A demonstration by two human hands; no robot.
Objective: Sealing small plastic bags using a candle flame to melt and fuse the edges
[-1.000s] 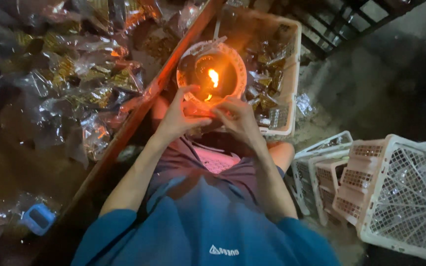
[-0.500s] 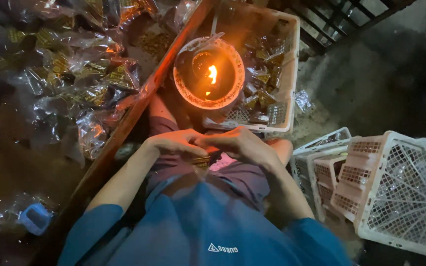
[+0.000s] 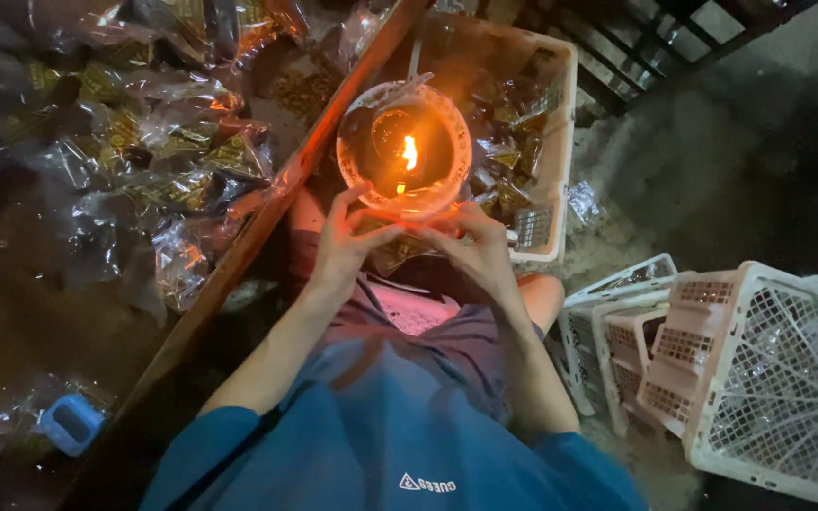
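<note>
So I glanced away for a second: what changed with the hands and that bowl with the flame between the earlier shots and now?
Half a second ago both hands were down at the lap, away from the bowl. Now the left hand and right hand are raised again to the near rim of the bowl, pinching a small clear packet between them. The flame, the white basket of packets and the stacked crates look as they did.

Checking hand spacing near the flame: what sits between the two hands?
Head view: a crinkled clear packet spans the gap between the left hand and right hand, just below the lit candle bowl. Whether either grip pinches it is unclear.
</note>
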